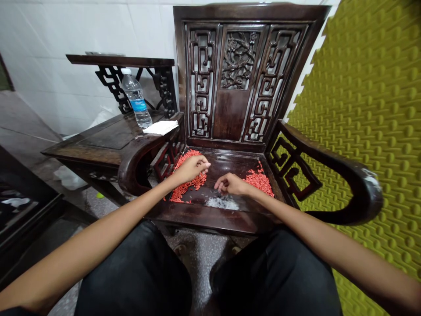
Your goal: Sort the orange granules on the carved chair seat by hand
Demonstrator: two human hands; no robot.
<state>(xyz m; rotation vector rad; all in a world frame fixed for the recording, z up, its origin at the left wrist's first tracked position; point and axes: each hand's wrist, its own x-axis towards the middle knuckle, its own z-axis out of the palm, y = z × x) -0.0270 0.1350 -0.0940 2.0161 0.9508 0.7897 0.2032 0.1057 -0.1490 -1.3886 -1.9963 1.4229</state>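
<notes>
Head view: small, bright red pieces (258, 181) in two loose piles.

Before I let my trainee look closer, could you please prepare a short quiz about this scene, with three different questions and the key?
1. Multiple choice: What lies near the front edge of the seat, between the left red pile and the right red pile?
A) a spoon
B) loose white bits
C) a glove

2. True or false: The plastic bottle stands on the side table.

3. Short answer: Which hand is nearer to the red pile on the side-table side?

Key:
1. B
2. True
3. The left hand
</notes>
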